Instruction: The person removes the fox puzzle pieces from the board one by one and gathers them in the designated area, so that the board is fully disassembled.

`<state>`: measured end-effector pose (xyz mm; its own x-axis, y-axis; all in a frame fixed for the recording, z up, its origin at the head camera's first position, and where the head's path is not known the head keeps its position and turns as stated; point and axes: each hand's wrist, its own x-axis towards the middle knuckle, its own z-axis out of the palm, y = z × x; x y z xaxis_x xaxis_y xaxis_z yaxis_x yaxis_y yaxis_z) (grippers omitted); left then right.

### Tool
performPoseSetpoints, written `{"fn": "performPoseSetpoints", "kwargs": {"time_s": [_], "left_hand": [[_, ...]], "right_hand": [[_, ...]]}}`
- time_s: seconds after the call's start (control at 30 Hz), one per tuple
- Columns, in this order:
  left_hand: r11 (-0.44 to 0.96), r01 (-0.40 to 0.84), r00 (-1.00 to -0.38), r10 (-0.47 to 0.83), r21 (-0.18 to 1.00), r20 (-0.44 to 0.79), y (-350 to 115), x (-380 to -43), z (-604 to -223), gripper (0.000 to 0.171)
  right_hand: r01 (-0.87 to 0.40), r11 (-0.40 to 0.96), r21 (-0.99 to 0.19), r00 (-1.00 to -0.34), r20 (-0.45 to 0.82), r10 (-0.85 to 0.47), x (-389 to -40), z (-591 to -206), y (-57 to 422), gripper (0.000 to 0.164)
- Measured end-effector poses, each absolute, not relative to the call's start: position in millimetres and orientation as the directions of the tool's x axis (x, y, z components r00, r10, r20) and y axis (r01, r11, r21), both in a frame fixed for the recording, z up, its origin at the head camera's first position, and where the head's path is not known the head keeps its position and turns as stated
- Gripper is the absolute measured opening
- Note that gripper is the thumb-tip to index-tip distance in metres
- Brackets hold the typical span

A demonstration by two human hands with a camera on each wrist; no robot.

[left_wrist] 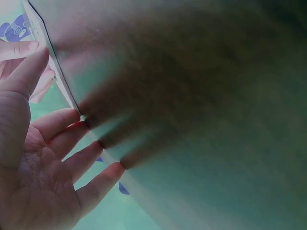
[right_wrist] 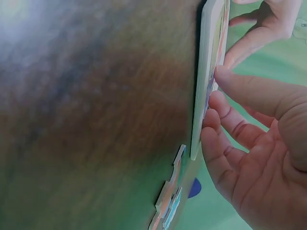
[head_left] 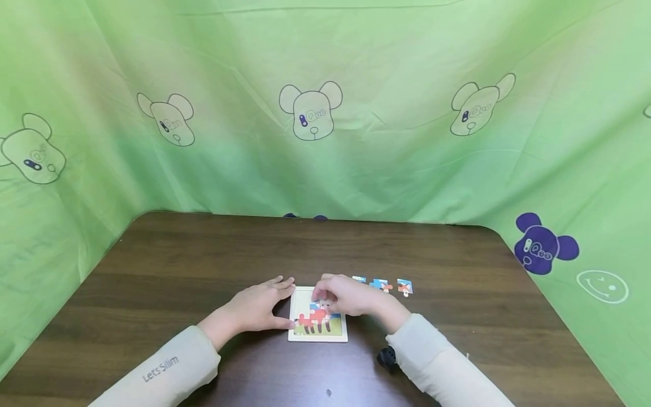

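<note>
A square white-framed jigsaw board (head_left: 317,339) lies on the table, its picture showing a red animal on grass. Its upper left area is bare white. My left hand (head_left: 256,305) is spread at the board's left side, thumb on the frame's edge and fingertips on the table. Over the board's upper right, my right hand (head_left: 351,295) has bent fingers, and its thumb and forefinger pinch a puzzle piece (head_left: 324,304) with a grey animal face. That piece is at the board's surface, partly hidden by the fingers. In the right wrist view the thumb and fingertips meet the board (right_wrist: 207,52).
Loose puzzle pieces lie right of the board: one partly hidden (head_left: 359,278) behind the right hand, a blue and orange one (head_left: 380,284), and one with an animal face (head_left: 405,287). A small black object (head_left: 387,358) is by the right sleeve. A green curtain (head_left: 315,169) surrounds the brown table (head_left: 229,243).
</note>
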<state>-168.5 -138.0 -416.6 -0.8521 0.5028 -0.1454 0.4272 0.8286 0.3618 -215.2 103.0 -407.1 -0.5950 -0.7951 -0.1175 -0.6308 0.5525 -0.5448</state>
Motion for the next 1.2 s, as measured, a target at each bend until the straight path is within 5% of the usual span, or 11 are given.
{"fn": "performPoseSetpoints", "kwargs": {"time_s": [1.2], "left_hand": [[0.841, 0.412, -0.857, 0.488, 0.351, -0.164, -135.7, -168.6, -416.0, 0.077]], "right_hand": [[-0.482, 0.467, -0.742, -0.614, -0.094, -0.784, -218.2, -411.4, 103.4, 0.017]]}}
